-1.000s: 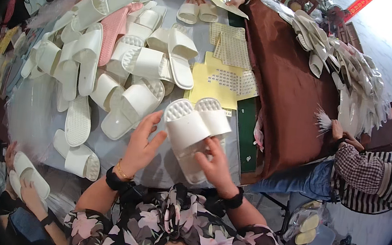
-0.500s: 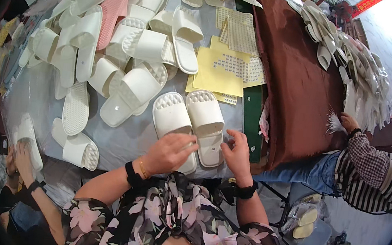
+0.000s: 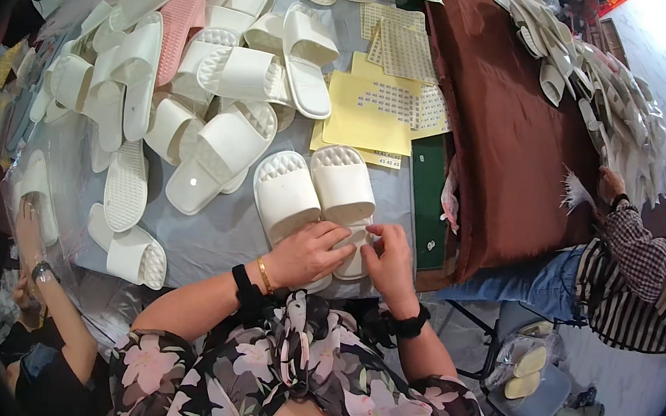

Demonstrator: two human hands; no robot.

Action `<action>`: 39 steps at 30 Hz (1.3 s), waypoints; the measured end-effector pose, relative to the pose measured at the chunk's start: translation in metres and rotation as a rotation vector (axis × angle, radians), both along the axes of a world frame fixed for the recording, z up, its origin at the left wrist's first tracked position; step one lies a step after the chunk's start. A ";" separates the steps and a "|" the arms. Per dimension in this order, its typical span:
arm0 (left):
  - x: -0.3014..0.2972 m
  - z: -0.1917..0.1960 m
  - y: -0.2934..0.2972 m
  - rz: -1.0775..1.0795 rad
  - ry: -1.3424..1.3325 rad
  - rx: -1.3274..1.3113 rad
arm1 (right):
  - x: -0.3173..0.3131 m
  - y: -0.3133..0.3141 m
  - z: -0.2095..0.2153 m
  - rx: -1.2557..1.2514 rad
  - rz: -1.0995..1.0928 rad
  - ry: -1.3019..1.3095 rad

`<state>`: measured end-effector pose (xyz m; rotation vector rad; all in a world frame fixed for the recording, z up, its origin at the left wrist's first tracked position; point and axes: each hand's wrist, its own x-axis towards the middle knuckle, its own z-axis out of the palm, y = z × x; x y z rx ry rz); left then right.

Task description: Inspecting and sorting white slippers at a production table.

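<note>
A pair of white slippers lies side by side in front of me, the left slipper [image 3: 286, 190] and the right slipper [image 3: 341, 183], toes pointing away. My left hand [image 3: 311, 253] reaches across the left one, and its spread fingers rest over the insole of the right one, covering the small printed label there. At the right slipper's outer edge is my right hand [image 3: 390, 262], thumb and forefinger apart, the other fingers loosely curled. I see nothing held in either hand, though the left fingertips are partly hidden.
A heap of white slippers [image 3: 233, 143] with a pink slipper [image 3: 179, 30] covers the left. Yellow label sheets [image 3: 368, 113] lie beyond my pair. Brown cloth [image 3: 502, 162] spreads on the right. Co-workers' hands are at a left slipper [image 3: 40, 195] in clear plastic and the bagged slippers [image 3: 631, 147].
My left hand has moved right and its fingers have come down over the right slipper's insole. The co-worker's slipper at left has moved farther away. The right co-worker's hand has moved up.
</note>
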<state>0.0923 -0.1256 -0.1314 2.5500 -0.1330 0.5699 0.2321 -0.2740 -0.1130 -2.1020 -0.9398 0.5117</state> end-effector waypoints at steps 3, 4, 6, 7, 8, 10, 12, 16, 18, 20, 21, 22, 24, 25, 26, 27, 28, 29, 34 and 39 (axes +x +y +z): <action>-0.001 -0.003 0.000 -0.002 -0.025 -0.004 | -0.007 -0.004 -0.002 -0.004 0.021 -0.074; -0.002 -0.003 0.000 0.001 -0.030 -0.024 | -0.009 -0.004 -0.003 0.031 0.053 -0.111; -0.002 -0.004 0.000 0.000 -0.036 -0.045 | -0.013 -0.005 -0.005 0.066 0.082 -0.150; -0.002 -0.003 0.000 0.009 -0.028 -0.055 | -0.015 -0.006 -0.005 0.060 0.095 -0.186; -0.004 -0.005 -0.001 0.016 -0.035 -0.059 | -0.018 -0.007 -0.007 0.064 0.109 -0.230; -0.004 -0.004 -0.001 0.018 -0.025 -0.063 | -0.017 -0.007 -0.006 0.050 0.111 -0.234; -0.004 -0.003 -0.001 0.022 -0.022 -0.066 | -0.016 -0.006 -0.005 0.043 0.116 -0.238; -0.005 -0.002 0.000 0.024 -0.028 -0.076 | -0.016 -0.002 -0.003 0.028 0.093 -0.120; -0.005 -0.001 -0.001 0.026 -0.024 -0.088 | -0.015 -0.001 0.000 0.031 0.046 -0.065; -0.005 -0.001 -0.001 0.027 0.000 -0.096 | -0.014 -0.001 0.002 -0.005 0.060 -0.091; -0.004 -0.001 -0.001 0.024 -0.004 -0.099 | -0.013 -0.001 0.003 -0.007 0.058 -0.091; -0.004 -0.002 -0.001 0.024 -0.009 -0.096 | -0.013 0.000 0.003 -0.032 0.107 -0.161; -0.004 -0.002 -0.001 0.018 -0.016 -0.094 | -0.013 0.001 0.003 -0.060 0.151 -0.233; -0.004 -0.001 0.000 0.019 -0.007 -0.088 | -0.013 0.001 0.003 -0.077 0.161 -0.250; -0.003 -0.002 0.000 0.016 -0.003 -0.080 | -0.013 0.002 0.002 -0.094 0.168 -0.270; -0.003 -0.001 0.000 0.004 -0.007 -0.085 | -0.013 0.003 0.001 -0.101 0.157 -0.274; -0.003 -0.001 0.000 0.012 -0.012 -0.086 | -0.013 0.004 0.000 -0.057 0.169 -0.290; -0.002 -0.001 0.000 0.022 -0.015 -0.087 | -0.013 0.004 -0.001 -0.012 0.182 -0.305; -0.002 0.001 -0.001 0.028 -0.018 -0.078 | -0.006 -0.011 -0.001 -0.037 0.141 -0.090; -0.003 0.000 -0.002 0.034 -0.030 -0.086 | 0.028 -0.043 -0.004 0.073 -0.207 0.016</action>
